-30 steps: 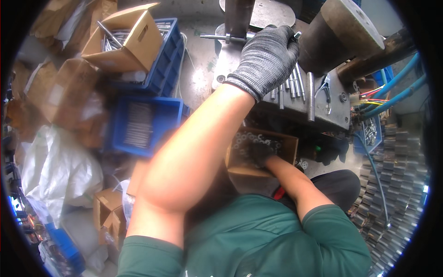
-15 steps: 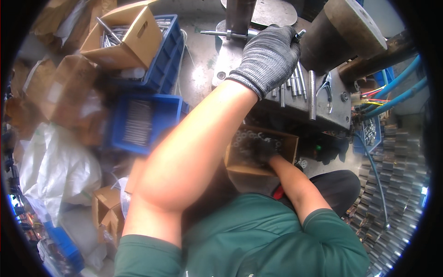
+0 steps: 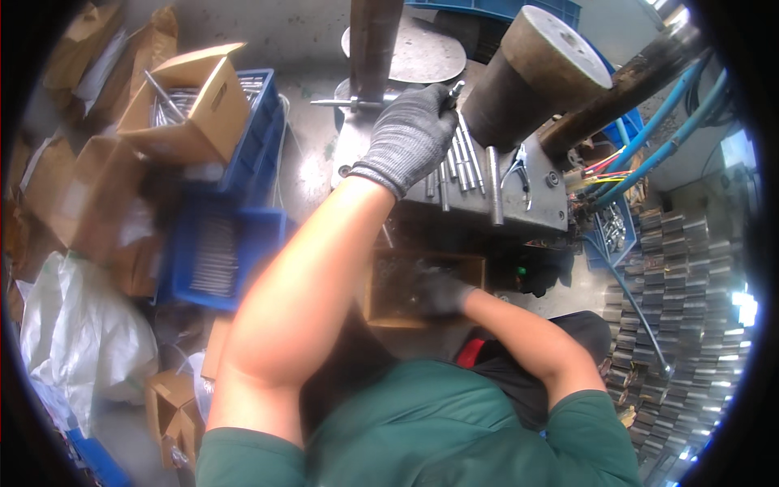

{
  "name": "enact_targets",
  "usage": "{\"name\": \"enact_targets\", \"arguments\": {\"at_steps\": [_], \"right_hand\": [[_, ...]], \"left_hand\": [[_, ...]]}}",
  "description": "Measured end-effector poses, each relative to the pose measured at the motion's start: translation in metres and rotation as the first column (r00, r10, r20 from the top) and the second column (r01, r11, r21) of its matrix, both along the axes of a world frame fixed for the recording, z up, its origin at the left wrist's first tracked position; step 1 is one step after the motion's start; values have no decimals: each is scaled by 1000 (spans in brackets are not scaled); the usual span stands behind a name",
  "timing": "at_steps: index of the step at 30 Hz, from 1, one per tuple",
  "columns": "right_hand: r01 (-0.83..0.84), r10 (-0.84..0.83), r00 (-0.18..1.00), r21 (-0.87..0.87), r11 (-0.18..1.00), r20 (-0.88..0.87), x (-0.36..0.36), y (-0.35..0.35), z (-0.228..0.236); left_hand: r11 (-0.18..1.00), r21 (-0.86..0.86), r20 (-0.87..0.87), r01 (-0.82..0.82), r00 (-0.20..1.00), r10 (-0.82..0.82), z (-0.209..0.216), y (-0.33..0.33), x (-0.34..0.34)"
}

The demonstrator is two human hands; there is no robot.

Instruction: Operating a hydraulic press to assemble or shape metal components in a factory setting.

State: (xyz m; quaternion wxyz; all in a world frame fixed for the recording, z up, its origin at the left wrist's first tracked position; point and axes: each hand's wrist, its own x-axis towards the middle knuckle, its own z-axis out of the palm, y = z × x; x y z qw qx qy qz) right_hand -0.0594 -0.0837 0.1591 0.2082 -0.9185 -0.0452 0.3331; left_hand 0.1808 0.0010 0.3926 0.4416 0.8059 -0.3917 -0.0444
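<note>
My left hand (image 3: 410, 134), in a grey knitted glove, is closed round a metal rod (image 3: 327, 103). The rod lies crosswise at the foot of a dark upright steel post (image 3: 375, 49), and one end sticks out past my fingers. A small collar (image 3: 354, 103) sits on the rod beside the post. Lower down, my right hand (image 3: 442, 293), in a dark glove, reaches into a cardboard box (image 3: 484, 276) under the machine's edge. Motion blurs its fingers and the small parts around them.
Several loose rods (image 3: 464, 162) and pliers (image 3: 518, 170) lie on the machine plate (image 3: 540, 203) beside a thick steel cylinder (image 3: 527, 69). Leftward are a blue bin (image 3: 276, 231) of rods and an open carton (image 3: 174, 134). Stacked metal parts (image 3: 657, 325) fill the right side.
The view has shifted, so the bench and boxes appear lower and farther left. My left hand keeps its hold on the rod, and my right hand stays inside the cardboard box.
</note>
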Motion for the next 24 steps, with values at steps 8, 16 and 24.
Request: {"name": "enact_targets", "arguments": {"at_steps": [8, 16, 24], "right_hand": [[19, -152, 875, 281, 959, 460, -13, -55, 220], [399, -458, 551, 262, 879, 698, -17, -163, 222], [437, -287, 645, -34, 899, 708, -1, -177, 186]], "left_hand": [[984, 178, -92, -14, 995, 30, -18, 0, 6], [977, 212, -143, 10, 990, 20, -27, -2, -2], [988, -135, -274, -72, 961, 33, -23, -9, 1]]}}
